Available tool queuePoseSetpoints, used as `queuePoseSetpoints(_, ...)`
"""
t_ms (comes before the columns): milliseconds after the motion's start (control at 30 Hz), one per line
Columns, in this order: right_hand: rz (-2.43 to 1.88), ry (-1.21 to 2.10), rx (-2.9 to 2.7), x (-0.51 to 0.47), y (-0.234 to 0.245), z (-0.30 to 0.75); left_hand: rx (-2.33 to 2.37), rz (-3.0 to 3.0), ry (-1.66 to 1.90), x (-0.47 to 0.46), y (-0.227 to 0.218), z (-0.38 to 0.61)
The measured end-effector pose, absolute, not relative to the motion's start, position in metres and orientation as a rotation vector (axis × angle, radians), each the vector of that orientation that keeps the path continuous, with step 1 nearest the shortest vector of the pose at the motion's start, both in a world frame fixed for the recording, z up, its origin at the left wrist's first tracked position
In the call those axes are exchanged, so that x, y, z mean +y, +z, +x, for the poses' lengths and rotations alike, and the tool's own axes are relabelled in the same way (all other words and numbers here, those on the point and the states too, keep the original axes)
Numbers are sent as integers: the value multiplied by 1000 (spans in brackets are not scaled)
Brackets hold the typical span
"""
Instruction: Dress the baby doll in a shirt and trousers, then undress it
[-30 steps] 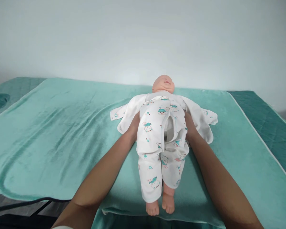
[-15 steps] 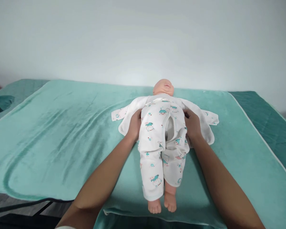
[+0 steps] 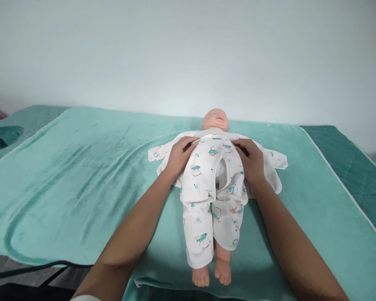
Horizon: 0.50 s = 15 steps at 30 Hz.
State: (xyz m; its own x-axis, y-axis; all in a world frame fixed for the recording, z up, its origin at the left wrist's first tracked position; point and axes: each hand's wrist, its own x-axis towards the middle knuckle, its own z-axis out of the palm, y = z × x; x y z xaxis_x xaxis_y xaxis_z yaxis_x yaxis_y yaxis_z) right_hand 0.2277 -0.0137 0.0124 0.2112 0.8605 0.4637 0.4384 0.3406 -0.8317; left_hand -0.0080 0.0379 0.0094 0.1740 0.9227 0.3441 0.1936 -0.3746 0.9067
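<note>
A baby doll (image 3: 215,119) lies face up with its head away from me. It wears white printed baby pants (image 3: 199,192), split at the crotch, with both bare feet showing at the cuffs. My left hand (image 3: 181,156) is closed on the pants' waistband at the doll's left-hand side in view. On the opposite side my right hand (image 3: 252,161) grips the same waistband, thumb and fingers together. Spread under the doll is a white baby shirt (image 3: 271,171), its sleeves lying out to both sides. Some fingertips are hidden by the cloth.
A light green velvet blanket (image 3: 65,188) with wrinkles covers the table. Darker green quilted cloth (image 3: 347,167) shows at the right edge, and a dark green bundle (image 3: 3,137) lies at far left. A pale wall (image 3: 188,54) stands behind.
Both hands have moved up from the doll's sides to the top of the waistband, and more of the fingers shows. The doll appears slightly lower in the view.
</note>
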Motion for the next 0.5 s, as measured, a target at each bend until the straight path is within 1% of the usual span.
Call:
queuePoseSetpoints(100, -1282, 482, -1426, -6, 15, 225, 1026, 1857, 1210, 50, 8, -7)
queuePoseSetpoints(200, -1279, 613, -1371, 3, 13, 228, 1000, 1971, 1242, 61, 7, -4)
queuePoseSetpoints(333, -1271, 779, -1383, 14, 9, 237, 897, 1982, 1231, 73, 9, 4)
queuePoseSetpoints(500, -1205, 792, -1529, 23, 12, 237, 989, 1922, 1146, 85, 10, 11)
